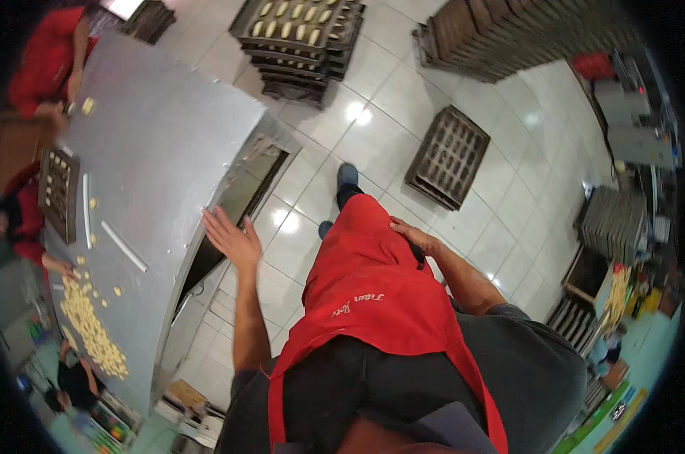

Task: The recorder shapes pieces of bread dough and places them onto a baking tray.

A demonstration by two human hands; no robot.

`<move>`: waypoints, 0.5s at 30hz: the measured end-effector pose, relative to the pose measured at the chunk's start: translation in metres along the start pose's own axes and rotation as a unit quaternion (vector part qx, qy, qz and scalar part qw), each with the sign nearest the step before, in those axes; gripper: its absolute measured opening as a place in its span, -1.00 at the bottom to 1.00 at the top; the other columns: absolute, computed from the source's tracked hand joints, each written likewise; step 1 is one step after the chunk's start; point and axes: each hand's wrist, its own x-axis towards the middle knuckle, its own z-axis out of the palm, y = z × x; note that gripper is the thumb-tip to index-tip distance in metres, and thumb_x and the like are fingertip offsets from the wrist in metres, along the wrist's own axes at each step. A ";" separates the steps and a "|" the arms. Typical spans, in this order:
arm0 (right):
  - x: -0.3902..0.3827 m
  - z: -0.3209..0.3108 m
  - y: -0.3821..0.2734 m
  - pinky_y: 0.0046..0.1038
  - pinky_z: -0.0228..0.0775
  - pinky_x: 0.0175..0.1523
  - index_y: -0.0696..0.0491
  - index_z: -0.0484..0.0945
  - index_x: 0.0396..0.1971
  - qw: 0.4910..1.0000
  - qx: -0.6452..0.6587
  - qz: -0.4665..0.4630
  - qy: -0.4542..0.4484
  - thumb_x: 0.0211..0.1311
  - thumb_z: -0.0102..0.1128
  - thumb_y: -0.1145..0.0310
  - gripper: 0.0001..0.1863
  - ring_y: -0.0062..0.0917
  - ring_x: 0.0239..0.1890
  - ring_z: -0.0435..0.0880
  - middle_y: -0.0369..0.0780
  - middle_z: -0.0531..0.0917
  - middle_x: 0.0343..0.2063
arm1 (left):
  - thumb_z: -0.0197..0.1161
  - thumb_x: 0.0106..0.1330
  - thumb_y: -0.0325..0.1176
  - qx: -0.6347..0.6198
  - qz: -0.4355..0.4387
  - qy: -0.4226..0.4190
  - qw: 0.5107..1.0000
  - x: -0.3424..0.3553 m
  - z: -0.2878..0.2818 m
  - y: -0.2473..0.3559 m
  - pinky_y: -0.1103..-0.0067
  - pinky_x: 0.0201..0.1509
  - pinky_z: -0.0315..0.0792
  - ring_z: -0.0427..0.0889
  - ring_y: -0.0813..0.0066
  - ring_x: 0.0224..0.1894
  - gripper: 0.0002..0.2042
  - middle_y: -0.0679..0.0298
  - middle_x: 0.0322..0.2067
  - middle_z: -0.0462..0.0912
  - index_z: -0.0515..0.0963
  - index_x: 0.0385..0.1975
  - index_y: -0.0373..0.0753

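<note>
My left hand is open beside the near edge of the steel table, fingertips at or just above it; I cannot tell if they touch. My right hand rests on the red apron over my right thigh, its fingers loosely extended, holding nothing that I can see. On the table lie several small pale dough pieces, pale rods and a dark moulded tray with dough.
Co-workers stand along the table's left. Stacked dough trays, tall tray stacks and a low tray pile stand on the tiled floor ahead. More stacked trays and crowded counters line the right.
</note>
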 end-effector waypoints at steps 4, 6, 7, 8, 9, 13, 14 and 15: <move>0.010 -0.049 0.058 -0.26 0.20 0.61 0.03 0.41 0.55 0.974 -0.201 0.037 0.094 0.60 0.00 -0.26 -0.21 -0.22 0.53 0.45 -0.06 0.51 0.49 | 0.02 0.71 0.06 -0.413 -0.372 -0.596 0.579 -0.276 0.082 -0.003 0.34 0.62 0.22 0.39 0.17 0.53 -0.31 -0.09 0.53 0.38 0.24 0.61 -0.33; -0.009 -0.072 0.077 -0.24 0.28 0.57 0.06 0.52 0.45 0.957 -0.243 0.065 0.141 0.59 -0.02 -0.25 -0.25 -0.14 0.46 0.53 -0.01 0.59 0.40 | 0.01 0.69 0.16 -0.592 -0.458 -0.510 0.424 -0.272 0.049 0.044 0.36 0.65 0.20 0.36 0.23 0.54 -0.24 0.04 0.58 0.30 0.17 0.64 -0.33; -0.013 -0.086 0.086 -0.22 0.35 0.52 0.08 0.63 0.34 0.933 -0.301 0.094 0.174 0.58 -0.03 -0.24 -0.27 -0.06 0.40 0.61 0.04 0.68 0.30 | 0.01 0.69 0.16 -0.587 -0.459 -0.513 0.425 -0.277 0.042 0.048 0.36 0.65 0.20 0.36 0.23 0.54 -0.24 0.04 0.58 0.30 0.17 0.64 -0.33; -0.014 -0.103 0.093 -0.22 0.35 0.52 0.08 0.63 0.34 0.934 -0.296 0.097 0.172 0.58 -0.03 -0.24 -0.27 -0.06 0.40 0.61 0.04 0.68 0.30 | 0.04 0.68 0.15 -0.575 -0.417 -0.507 0.488 -0.278 0.035 0.049 0.36 0.66 0.18 0.33 0.24 0.56 -0.23 0.05 0.58 0.29 0.16 0.64 -0.33; -0.004 -0.126 0.109 -0.26 0.45 0.43 0.09 0.66 0.30 0.914 -0.352 0.109 0.168 0.57 0.01 -0.21 -0.30 -0.12 0.27 0.70 0.03 0.74 0.19 | 0.07 0.67 0.14 -0.561 -0.378 -0.493 0.547 -0.284 0.028 0.055 0.36 0.67 0.16 0.31 0.25 0.57 -0.22 0.07 0.59 0.28 0.14 0.64 -0.34; 0.034 -0.211 0.133 -0.32 0.64 0.16 0.12 0.73 0.16 0.876 -0.461 0.074 0.120 0.52 0.12 -0.12 -0.39 -0.23 -0.09 0.86 0.01 0.84 -0.12 | 0.13 0.65 0.11 -0.481 -0.476 -0.520 0.521 -0.280 0.024 0.123 0.35 0.67 0.15 0.25 0.22 0.60 -0.21 0.07 0.59 0.27 0.12 0.64 -0.34; 0.044 -0.228 0.142 -0.32 0.64 0.16 0.12 0.73 0.16 0.878 -0.461 0.075 0.110 0.52 0.12 -0.12 -0.39 -0.23 -0.09 0.86 0.01 0.84 -0.12 | 0.14 0.66 0.07 -0.476 -0.496 -0.491 0.535 -0.291 0.020 0.143 0.35 0.67 0.15 0.24 0.21 0.61 -0.23 0.05 0.59 0.26 0.12 0.64 -0.33; 0.057 -0.249 0.153 -0.29 0.68 0.07 0.13 0.75 0.12 0.890 -0.430 0.061 0.136 0.50 0.16 -0.08 -0.43 -0.28 -0.15 0.87 -0.03 0.85 -0.17 | 0.15 0.66 0.04 -0.471 -0.513 -0.462 0.550 -0.302 0.021 0.161 0.34 0.67 0.15 0.23 0.20 0.62 -0.24 0.02 0.59 0.25 0.12 0.64 -0.33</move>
